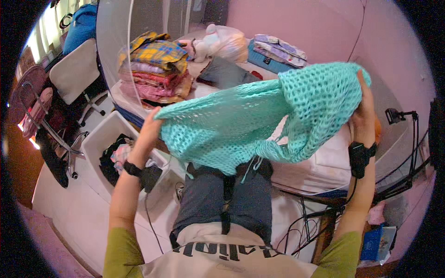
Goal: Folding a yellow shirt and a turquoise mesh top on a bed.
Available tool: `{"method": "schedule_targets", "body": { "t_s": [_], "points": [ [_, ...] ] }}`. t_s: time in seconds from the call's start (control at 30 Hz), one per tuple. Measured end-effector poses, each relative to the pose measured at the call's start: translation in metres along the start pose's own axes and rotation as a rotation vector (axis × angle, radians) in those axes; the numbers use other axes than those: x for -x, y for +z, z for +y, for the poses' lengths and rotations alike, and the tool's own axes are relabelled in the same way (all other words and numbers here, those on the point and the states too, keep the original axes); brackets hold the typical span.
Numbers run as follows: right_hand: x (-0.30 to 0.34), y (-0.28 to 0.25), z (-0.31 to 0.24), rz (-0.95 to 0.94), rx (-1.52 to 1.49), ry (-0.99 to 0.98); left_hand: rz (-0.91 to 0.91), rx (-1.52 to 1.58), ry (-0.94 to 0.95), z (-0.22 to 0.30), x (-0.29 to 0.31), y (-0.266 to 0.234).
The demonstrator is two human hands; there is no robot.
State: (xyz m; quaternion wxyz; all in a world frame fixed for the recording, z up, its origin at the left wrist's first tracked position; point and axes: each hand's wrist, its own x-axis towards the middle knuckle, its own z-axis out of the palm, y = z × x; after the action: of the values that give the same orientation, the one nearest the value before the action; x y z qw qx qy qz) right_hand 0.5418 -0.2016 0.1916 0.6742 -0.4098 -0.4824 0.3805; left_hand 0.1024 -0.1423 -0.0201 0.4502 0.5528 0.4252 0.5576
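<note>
A turquoise open-knit garment (222, 123) with thin dangling ties hangs stretched between my two hands, in front of my lap and over the bed's near edge. My left hand (151, 129) pinches its left end. On the right, my right hand (364, 109) grips the other end, its thumb up along the edge and its fingers partly hidden behind the knit. The fabric sags in the middle and bunches towards the right. Whether it is a top or another kind of knitwear I cannot tell.
Beyond the knit, a bed (296, 178) under a sheer net holds a stack of folded clothes (157, 69), a folded grey garment (227, 72) and a blue box (266, 60) with folded cloth. A white tub (99, 134) of clothes stands left, near a chair (74, 72). A black lamp arm (410, 153) rises right.
</note>
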Motion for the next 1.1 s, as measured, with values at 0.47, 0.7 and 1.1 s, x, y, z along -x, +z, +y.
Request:
{"method": "schedule_targets", "body": {
  "t_s": [0.47, 0.7, 1.1],
  "points": [
    [-0.007, -0.135, 0.084, 0.049, -0.199, 0.214, 0.092, 0.213, -0.084, 0.072, -0.05, 0.084],
    [-0.049, -0.173, 0.163, 0.117, 0.044, 0.298, 0.078, 0.206, -0.132, 0.04, -0.096, 0.104],
    [0.018, -0.124, 0.307, -0.248, 0.683, 0.4, -0.559, -0.5, -0.292, -0.092, -0.059, 0.102]
  ]
}}
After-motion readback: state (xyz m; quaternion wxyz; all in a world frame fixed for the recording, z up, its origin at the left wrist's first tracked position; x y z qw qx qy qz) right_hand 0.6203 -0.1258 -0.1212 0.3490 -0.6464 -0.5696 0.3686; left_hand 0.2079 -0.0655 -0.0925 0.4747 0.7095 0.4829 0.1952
